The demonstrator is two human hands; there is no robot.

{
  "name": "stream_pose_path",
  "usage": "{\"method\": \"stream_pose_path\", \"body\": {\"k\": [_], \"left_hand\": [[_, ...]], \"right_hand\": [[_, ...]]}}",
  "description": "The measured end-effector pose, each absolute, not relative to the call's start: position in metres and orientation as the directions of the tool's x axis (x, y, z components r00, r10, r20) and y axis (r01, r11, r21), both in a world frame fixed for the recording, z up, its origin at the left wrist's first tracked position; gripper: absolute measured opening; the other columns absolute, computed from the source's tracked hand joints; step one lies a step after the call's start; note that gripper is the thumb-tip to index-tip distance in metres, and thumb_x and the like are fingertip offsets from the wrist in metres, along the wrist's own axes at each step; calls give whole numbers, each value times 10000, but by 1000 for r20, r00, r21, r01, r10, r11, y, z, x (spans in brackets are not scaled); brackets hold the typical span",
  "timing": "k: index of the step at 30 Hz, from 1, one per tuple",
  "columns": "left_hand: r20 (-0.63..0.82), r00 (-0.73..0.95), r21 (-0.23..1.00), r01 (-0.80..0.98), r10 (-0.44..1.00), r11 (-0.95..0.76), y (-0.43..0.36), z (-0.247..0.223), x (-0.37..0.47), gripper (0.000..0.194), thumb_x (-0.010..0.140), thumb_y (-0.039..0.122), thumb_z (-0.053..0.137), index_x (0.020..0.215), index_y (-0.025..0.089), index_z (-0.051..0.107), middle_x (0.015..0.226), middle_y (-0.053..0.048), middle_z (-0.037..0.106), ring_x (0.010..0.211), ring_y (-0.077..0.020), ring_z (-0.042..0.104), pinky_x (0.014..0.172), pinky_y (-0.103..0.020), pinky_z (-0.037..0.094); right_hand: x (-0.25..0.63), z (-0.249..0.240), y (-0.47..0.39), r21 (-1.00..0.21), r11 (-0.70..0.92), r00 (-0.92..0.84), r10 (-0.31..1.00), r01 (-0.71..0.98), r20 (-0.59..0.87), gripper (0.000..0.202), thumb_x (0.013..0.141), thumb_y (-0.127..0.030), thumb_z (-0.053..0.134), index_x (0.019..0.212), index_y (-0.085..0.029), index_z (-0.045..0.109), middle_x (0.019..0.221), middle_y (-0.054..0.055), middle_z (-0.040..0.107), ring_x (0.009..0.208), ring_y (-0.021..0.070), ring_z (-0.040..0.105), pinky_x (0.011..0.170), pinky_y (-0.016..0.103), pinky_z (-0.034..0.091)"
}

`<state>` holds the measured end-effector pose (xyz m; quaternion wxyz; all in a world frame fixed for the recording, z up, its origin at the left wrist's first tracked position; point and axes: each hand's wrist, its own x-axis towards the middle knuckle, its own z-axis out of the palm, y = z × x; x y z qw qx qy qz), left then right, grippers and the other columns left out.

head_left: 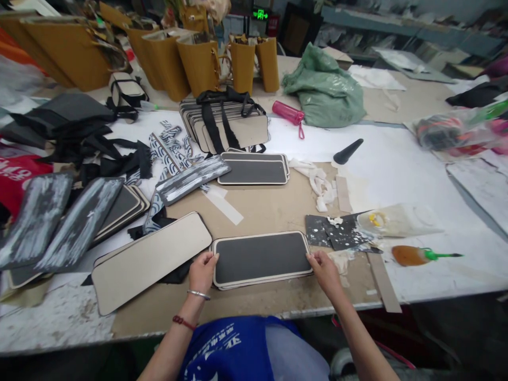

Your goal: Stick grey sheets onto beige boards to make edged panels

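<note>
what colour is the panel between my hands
The panel is dark grey with a cream border, seen in the head view.

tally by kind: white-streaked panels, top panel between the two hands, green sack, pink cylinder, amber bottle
White-streaked panels: 3
Top panel between the hands: 1
Green sack: 1
Pink cylinder: 1
Amber bottle: 1
Total: 7

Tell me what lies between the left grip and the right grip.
In the head view, a pale-bordered dark panel spans the stretch from the left grip to the right grip.
</note>
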<state>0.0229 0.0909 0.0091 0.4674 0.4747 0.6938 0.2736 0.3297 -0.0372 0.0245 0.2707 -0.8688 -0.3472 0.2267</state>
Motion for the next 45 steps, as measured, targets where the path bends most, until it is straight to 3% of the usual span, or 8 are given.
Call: {"method": "stream_pose_path", "body": {"k": [15,20,23,27,30,33,35,45], "left_hand": [[-337,-108,804,484,935,346,89,11,25,227,620,373,535,617,165,628,584,-3,631,605,-186,585,591,-280,447],[-273,-121,800,522,954,295,83,15,23,280,684,397,508,768,154,620,715,-54,631,674,-215,582,686,-357,477],[-47,-63,726,683,997,78,79,19,26,326,771,376,459,957,139,583,922,-120,604,877,-258,552,843,-438,432],[166,209,475,839,964,-264,78,20,44,376,864,342,368,1102,99,528,1128,-175,547,1084,-285,472,923,-460,389],[156,342,374,848,927,-376,82,17,66,445,870,357,368,1193,67,466,1267,-195,458,1222,-297,360,1008,-473,306],[76,430,312,847,900,-431,86,15,83,531,855,409,387,1267,75,400,1343,-185,383,1286,-307,261,1050,-497,225],[32,470,282,843,882,-459,88,13,89,577,841,456,394,1296,102,372,1369,-172,351,1299,-314,231,1052,-520,199],[0,525,193,835,851,-515,92,-2,92,599,829,479,397,1339,177,314,1393,-142,319,1299,-327,224,1035,-569,171]], "right_hand": [[332,13,-40,-554,-663,634,719,503,-285,347,646,-565,402,658,-226,474,648,56,605,635,224,567,594,321,395],[331,14,-42,-515,-662,620,731,545,-283,323,687,-534,387,659,-222,465,640,54,595,638,217,568,587,309,393],[332,15,-47,-406,-654,615,751,639,-240,321,756,-500,376,718,-205,496,689,69,604,660,217,567,608,317,398],[326,22,-37,-221,-531,544,839,818,-1,411,841,-460,331,940,-131,558,870,148,612,850,260,554,752,377,413],[310,27,-13,-186,-339,365,921,922,133,496,862,-437,327,1176,-81,471,1185,199,502,1133,290,423,906,428,356],[292,26,12,-151,-197,215,970,969,111,536,857,-420,366,1292,-108,380,1369,179,332,1290,299,220,997,474,251],[284,23,24,-145,-126,137,988,981,69,548,849,-421,391,1329,-161,342,1409,147,283,1314,294,169,1021,495,197],[281,6,35,-136,-30,32,999,990,16,564,821,-471,439,1335,-258,345,1387,85,355,1287,291,255,1036,518,132]]}}
